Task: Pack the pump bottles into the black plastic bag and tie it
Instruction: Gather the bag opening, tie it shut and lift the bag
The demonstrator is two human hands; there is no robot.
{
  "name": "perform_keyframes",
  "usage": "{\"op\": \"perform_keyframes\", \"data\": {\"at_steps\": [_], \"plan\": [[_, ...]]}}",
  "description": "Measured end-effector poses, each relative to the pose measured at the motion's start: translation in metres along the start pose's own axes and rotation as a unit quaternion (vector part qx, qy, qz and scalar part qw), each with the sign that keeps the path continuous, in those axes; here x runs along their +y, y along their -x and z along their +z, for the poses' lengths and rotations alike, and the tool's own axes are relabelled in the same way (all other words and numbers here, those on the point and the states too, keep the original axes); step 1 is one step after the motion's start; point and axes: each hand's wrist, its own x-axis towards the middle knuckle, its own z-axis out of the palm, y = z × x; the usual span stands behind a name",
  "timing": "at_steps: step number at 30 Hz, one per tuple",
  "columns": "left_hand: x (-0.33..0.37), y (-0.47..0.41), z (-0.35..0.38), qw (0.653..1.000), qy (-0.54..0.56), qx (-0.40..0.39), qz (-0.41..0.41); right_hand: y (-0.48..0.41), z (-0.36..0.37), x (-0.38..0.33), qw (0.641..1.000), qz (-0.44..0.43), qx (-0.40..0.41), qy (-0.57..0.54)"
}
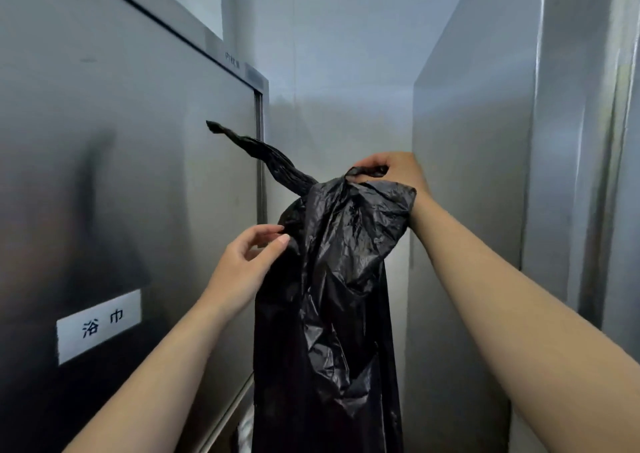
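1. I see one black plastic bag [332, 279], thin, glossy and heavily wrinkled. It is held up at chest height in a narrow aisle and hangs long, with its bottom end out of view below.
2. The bag top is gathered into two ends. One twisted tail [256, 148] sticks up and to the left, free in the air. The other end is bunched inside the right hand.
3. The bag is opaque, so I cannot tell what is inside.
4. Right hand [394, 172]: raised at the bag's top right, with fingers curled tight round the bunched end. It carries the bag's weight, and loose film drapes over the wrist.
5. Left hand [249, 262]: lower down, at the bag's left edge. The fingers are half curled, with thumb and forefinger tips on the film. I cannot tell whether this is a pinch or only a touch.
6. Task count: one bag, two gathered ends, two hands, both forearms bare.
7. Left of the bag: one grey metal cabinet door [121, 158], close beside it.
8. I count two labels on that cabinet. The white label [98, 326] is low down and has two printed characters. The small label [232, 65] is up near the top edge and too blurred to read.
9. Right of the bag: one grey panel [467, 141], plain, just behind the right forearm.
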Motion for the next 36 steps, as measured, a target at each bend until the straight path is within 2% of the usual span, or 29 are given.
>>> {"op": "perform_keyframes", "data": {"at_steps": [13,23,26,31,36], "plan": [[-0.120,-0.125,0.050,0.997,0.032,-0.063,-0.024,-0.073,0.044,0.108,0.993,0.015,0.088,0.078],[-0.149,-0.203,0.075,0.994,0.071,-0.084,0.008,-0.125,0.050,0.153,0.985,-0.008,0.158,0.076],[-0.172,-0.202,0.081,0.994,0.070,-0.082,-0.017,-0.103,0.068,0.194,0.987,0.029,0.139,0.077],[-0.222,-0.181,0.089,0.990,0.039,-0.109,-0.077,-0.043,0.108,0.264,0.981,0.150,0.080,0.096],[-0.251,-0.163,0.094,0.985,0.026,-0.120,-0.121,-0.025,0.116,0.292,0.972,0.184,0.076,0.121]]}}
